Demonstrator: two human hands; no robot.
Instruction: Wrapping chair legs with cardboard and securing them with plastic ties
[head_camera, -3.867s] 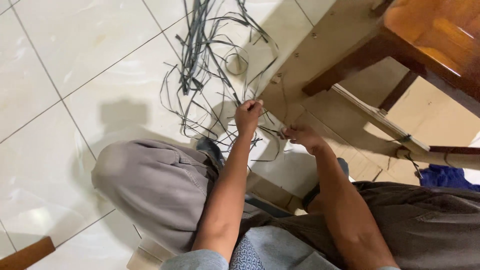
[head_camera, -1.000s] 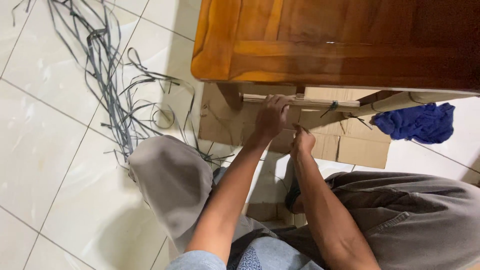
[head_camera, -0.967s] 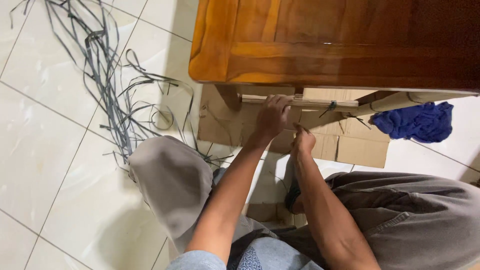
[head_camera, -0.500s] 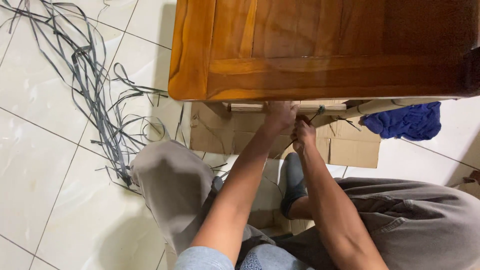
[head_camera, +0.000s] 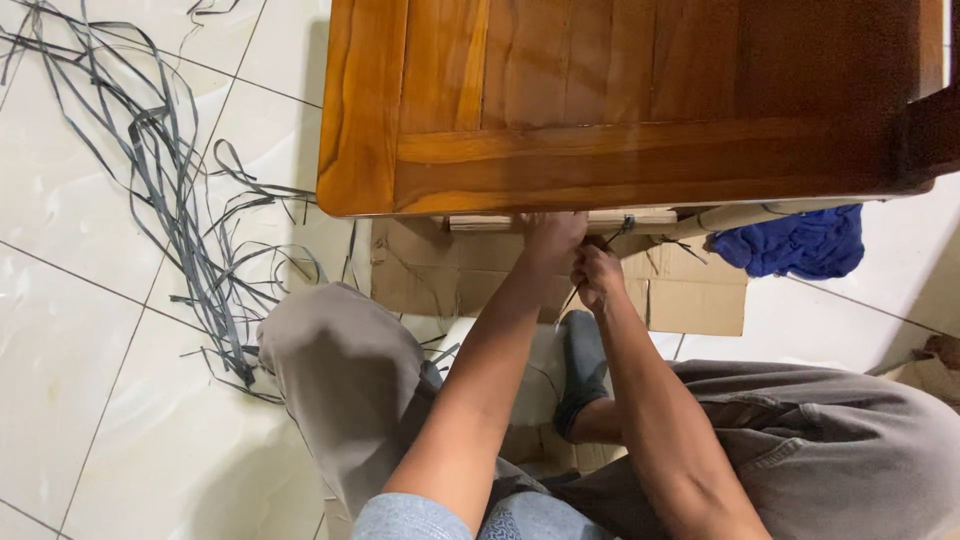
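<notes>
Head view: both hands (head_camera: 575, 255) pinched shut on thin dark strip (head_camera: 570, 298) under glossy wooden table (head_camera: 620, 100).

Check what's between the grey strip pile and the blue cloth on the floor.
Head view: the flattened cardboard and the person's raised left knee lie between the grey strips and blue cloth.

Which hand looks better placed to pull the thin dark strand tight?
Probably the right hand: it pinches the dark strand, while the left hand grips the pale wooden slat under the table.
</notes>
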